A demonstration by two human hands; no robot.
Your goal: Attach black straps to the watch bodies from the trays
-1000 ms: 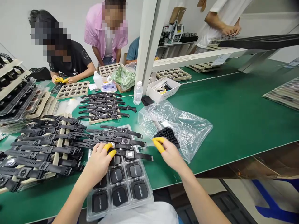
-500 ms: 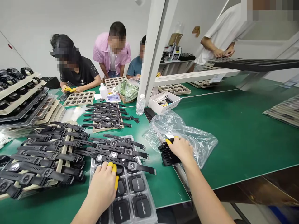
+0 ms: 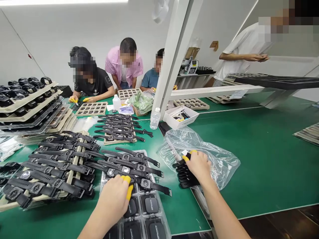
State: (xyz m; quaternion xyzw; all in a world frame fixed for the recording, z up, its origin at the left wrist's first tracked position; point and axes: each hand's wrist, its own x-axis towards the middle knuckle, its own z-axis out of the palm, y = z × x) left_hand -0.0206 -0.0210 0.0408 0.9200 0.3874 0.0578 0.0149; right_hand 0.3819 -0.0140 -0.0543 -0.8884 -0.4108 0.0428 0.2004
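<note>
My left hand, with yellow finger cots, is closed over a clear plastic tray, its fingertips beside the rows of smartwatches. A small dark part shows past those fingers, but what they hold is hidden. Smartwatches with black straps lie back-up across the tray's far half; square black pieces with printed covers fill the near cells. My right hand, also with yellow finger cots, is closed on black watch straps at a bundle lying by a clear plastic bag. A small white piece shows at its fingertips.
More smartwatches lie over beige trays at left, below stacked trays. A bottle and white box stand by a white post. Several people work across the green table.
The view has tilted up, so things sit lower and further right. Both hands stay at about the same places; the white piece by my right fingertips shows more clearly.
</note>
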